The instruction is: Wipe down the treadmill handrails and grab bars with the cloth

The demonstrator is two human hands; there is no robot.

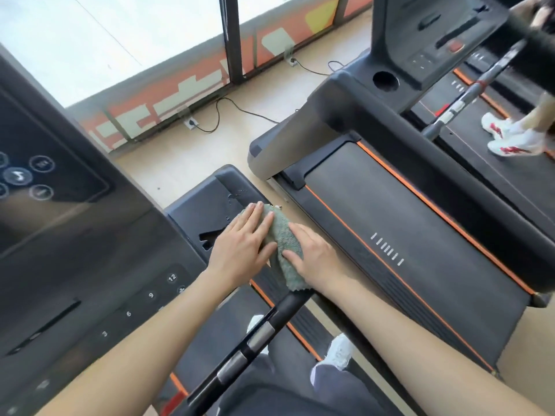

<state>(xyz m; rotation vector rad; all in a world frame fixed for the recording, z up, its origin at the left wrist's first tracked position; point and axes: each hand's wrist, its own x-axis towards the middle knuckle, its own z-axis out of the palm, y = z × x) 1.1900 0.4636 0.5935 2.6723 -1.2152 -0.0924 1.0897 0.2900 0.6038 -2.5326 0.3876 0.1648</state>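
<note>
Two hands, the left hand (241, 246) and the right hand (313, 258), lie flat on the green cloth (282, 240), which is draped over the upper end of the black handrail (279, 313) where it meets the treadmill's side tray (204, 205). Neither hand grips anything: the fingers of both are stretched out and press down on the cloth. Silver sensor plates (260, 336) show lower on the bar. Water drops sit on the tray just beyond the cloth. The console (60, 220) fills the left, and a neighbouring treadmill belt (390, 229) lies to the right
</note>
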